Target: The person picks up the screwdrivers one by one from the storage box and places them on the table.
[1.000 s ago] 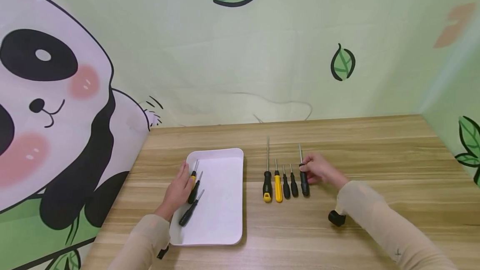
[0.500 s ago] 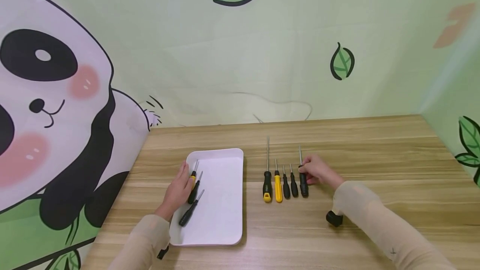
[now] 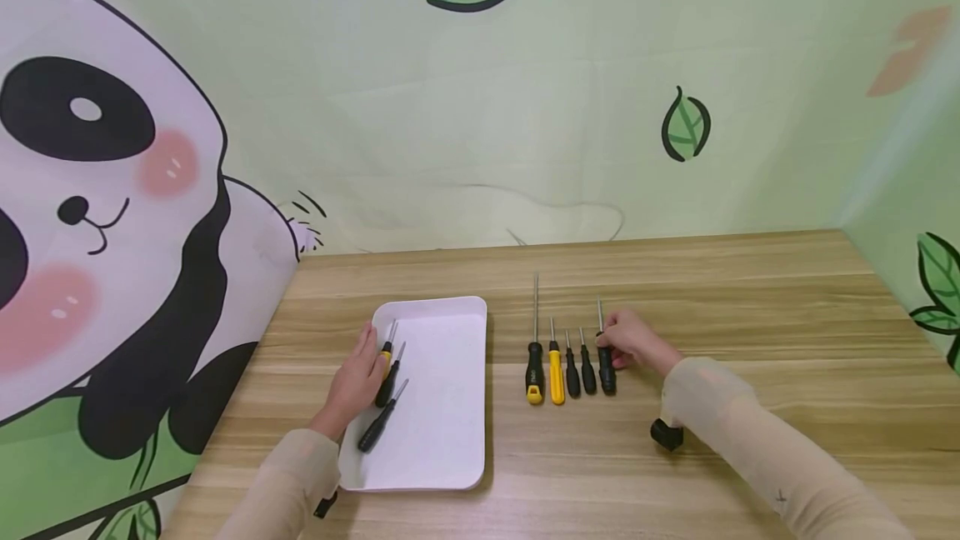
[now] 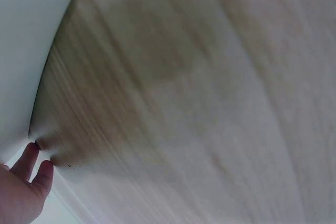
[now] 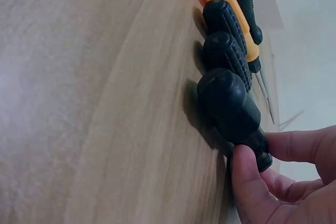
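Note:
My right hand (image 3: 633, 337) pinches a black-handled screwdriver (image 3: 606, 373) near the neck of its handle, at the right end of a row. In the right wrist view thumb and fingers close round the narrow part of this handle (image 5: 231, 106). To its left lie two small black screwdrivers (image 3: 588, 375), a yellow one (image 3: 556, 377) and a long black-and-yellow one (image 3: 535, 373), shafts pointing away from me. My left hand (image 3: 356, 382) grips the left rim of a white tray (image 3: 450, 477), fingers outside, thumb side inside. Two black screwdrivers (image 3: 381, 427) and a partly covered black-and-yellow one (image 3: 387, 348) lie in the tray.
The wooden table (image 3: 750, 298) meets a pale green backdrop (image 3: 525, 107) with leaves and a panda. Bare wood shows between tray and row, and right of the right hand. A small black device (image 3: 666, 435) hangs at the right wrist.
My right hand has shifted the screwdriver slightly nearer to me and to the left, toward the row. The left hand and the tray stay put.

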The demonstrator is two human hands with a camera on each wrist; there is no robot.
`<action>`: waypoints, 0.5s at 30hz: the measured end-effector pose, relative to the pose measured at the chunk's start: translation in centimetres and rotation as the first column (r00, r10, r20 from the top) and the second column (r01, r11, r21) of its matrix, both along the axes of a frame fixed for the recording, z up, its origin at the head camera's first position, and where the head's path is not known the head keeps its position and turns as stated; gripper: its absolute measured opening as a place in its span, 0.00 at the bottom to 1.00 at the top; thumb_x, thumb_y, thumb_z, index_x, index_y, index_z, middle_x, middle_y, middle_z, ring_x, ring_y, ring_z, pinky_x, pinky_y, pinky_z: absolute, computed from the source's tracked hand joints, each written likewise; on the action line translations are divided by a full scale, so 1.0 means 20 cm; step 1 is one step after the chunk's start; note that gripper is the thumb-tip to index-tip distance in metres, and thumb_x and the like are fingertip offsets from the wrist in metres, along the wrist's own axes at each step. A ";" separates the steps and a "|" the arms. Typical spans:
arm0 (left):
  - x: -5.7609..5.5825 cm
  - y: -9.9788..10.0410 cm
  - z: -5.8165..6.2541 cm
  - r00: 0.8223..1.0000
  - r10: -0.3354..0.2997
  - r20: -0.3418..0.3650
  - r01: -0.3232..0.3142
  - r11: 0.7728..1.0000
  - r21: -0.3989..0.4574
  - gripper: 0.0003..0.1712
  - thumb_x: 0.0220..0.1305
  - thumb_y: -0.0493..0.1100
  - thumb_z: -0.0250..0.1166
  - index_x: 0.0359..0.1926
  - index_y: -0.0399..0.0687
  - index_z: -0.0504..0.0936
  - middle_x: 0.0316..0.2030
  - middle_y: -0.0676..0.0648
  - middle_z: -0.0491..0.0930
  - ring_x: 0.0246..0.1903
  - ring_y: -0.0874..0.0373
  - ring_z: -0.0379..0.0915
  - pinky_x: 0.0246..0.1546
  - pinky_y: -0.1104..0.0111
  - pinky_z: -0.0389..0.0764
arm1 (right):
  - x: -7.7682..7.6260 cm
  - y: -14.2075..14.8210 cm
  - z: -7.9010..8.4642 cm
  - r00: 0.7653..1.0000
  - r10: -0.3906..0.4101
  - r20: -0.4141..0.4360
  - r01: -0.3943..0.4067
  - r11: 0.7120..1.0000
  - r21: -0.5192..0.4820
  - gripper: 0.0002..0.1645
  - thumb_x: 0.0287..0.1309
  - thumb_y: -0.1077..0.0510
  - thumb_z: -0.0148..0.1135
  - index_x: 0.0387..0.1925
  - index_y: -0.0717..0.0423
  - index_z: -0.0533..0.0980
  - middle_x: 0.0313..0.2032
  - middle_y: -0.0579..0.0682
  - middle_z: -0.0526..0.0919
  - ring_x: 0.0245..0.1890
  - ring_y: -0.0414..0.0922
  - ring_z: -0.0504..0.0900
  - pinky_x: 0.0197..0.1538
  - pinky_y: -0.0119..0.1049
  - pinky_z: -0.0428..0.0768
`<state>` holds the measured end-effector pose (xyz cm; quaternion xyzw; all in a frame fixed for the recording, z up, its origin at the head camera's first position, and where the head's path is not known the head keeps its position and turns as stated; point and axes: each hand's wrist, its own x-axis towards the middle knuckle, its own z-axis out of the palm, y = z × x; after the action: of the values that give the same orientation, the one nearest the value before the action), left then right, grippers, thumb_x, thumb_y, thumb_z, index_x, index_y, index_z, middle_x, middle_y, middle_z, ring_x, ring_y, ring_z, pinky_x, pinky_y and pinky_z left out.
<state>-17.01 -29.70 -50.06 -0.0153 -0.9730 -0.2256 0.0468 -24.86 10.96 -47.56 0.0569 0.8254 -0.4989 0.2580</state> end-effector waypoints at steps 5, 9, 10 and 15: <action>0.00 0.00 0.00 1.000 0.002 0.009 -0.002 1.000 0.004 0.31 0.65 0.42 0.45 0.65 0.32 0.51 0.66 0.37 0.48 0.61 0.41 0.55 0.56 0.50 0.61 | -0.01 0.00 -0.01 1.000 0.022 -0.013 -0.021 0.999 0.043 0.06 0.50 0.69 0.54 0.27 0.63 0.64 0.19 0.49 0.68 0.14 0.39 0.69 0.17 0.28 0.73; 0.00 0.00 0.00 1.000 0.001 0.012 -0.001 1.000 0.002 0.31 0.65 0.42 0.45 0.65 0.32 0.50 0.66 0.37 0.48 0.61 0.41 0.54 0.57 0.50 0.60 | -0.02 0.00 -0.01 0.999 0.037 -0.016 -0.036 0.997 0.067 0.06 0.50 0.69 0.53 0.26 0.63 0.64 0.20 0.49 0.69 0.15 0.39 0.70 0.17 0.28 0.74; 0.00 0.00 0.00 1.000 0.001 0.012 -0.001 1.000 0.002 0.31 0.65 0.42 0.45 0.65 0.32 0.50 0.66 0.37 0.48 0.61 0.41 0.54 0.57 0.50 0.60 | -0.02 0.00 -0.01 0.999 0.039 -0.016 -0.038 0.997 0.069 0.06 0.50 0.69 0.53 0.26 0.62 0.64 0.20 0.49 0.69 0.15 0.40 0.70 0.17 0.29 0.74; 0.00 0.01 0.01 1.000 -0.001 0.012 0.001 1.000 -0.002 0.31 0.65 0.42 0.45 0.65 0.32 0.50 0.66 0.36 0.47 0.61 0.41 0.54 0.57 0.50 0.60 | -0.02 -0.01 0.00 0.999 0.042 -0.012 -0.041 0.996 0.074 0.07 0.50 0.70 0.53 0.25 0.62 0.63 0.21 0.49 0.68 0.14 0.39 0.70 0.17 0.29 0.74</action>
<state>-16.99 -29.57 -49.91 -0.0146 -0.9734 -0.2249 0.0409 -25.27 10.79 -47.47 0.0460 0.8460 -0.4629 0.2606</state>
